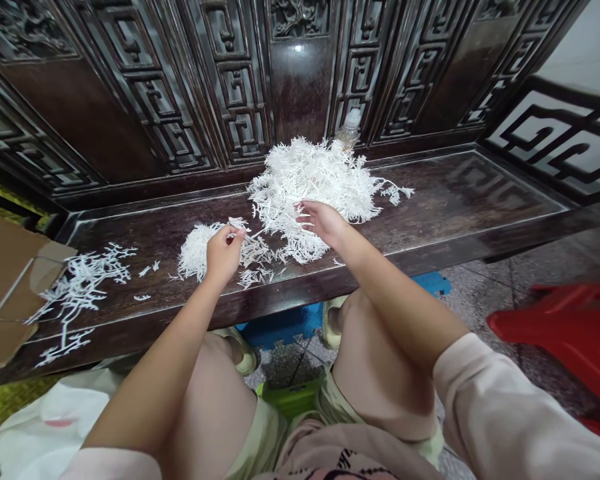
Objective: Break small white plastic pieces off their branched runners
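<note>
A large heap of white, thin, branched pieces (315, 175) lies on the dark wooden bench. My right hand (325, 223) is at its front edge, fingers apart and slightly curled, touching or just above the pieces. My left hand (223, 257) has thumb and forefinger pinched on a white branched piece, whose thin stem sticks out to the right. Just behind and beside that hand sits a smaller pile of short white bits (195, 250). More loose bits (255, 257) are scattered between the two hands.
White bare-looking branched stems (87, 280) lie at the bench's left end beside a cardboard box (10, 280). A clear bottle with a white cap (351, 120) stands behind the heap. Carved lattice (240, 87) backs the bench (430, 213). A red stool (565, 320) stands at right.
</note>
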`<action>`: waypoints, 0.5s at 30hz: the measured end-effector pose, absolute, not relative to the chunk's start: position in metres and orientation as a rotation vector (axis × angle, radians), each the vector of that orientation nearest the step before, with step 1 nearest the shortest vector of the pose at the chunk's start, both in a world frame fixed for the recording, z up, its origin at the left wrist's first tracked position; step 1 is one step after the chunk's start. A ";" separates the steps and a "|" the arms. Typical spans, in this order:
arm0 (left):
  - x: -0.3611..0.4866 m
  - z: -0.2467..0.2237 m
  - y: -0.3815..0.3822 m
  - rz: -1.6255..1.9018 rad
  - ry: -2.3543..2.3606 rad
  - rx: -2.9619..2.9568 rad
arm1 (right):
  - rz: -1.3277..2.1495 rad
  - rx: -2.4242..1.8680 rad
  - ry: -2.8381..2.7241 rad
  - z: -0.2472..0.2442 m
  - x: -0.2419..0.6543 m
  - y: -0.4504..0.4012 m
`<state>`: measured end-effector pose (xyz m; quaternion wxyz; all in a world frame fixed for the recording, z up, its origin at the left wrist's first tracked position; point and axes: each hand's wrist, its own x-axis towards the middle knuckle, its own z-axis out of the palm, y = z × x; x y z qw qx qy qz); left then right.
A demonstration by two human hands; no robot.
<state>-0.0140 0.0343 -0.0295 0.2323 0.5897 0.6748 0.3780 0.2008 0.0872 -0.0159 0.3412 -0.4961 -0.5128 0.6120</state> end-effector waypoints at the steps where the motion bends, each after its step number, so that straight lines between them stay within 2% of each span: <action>1: -0.015 -0.028 0.034 1.070 1.855 1.634 | 1.587 -1.286 -1.331 -0.016 0.201 0.087; 5: -0.018 -0.024 0.033 1.293 1.874 1.647 | 1.561 -1.207 -1.299 -0.012 0.200 0.083; 9: -0.027 -0.018 0.035 1.691 1.974 1.582 | 1.505 -1.130 -1.349 -0.010 0.197 0.079; 15: -0.053 -0.002 0.035 2.097 2.137 1.363 | 1.500 -1.561 -1.405 -0.017 0.189 0.078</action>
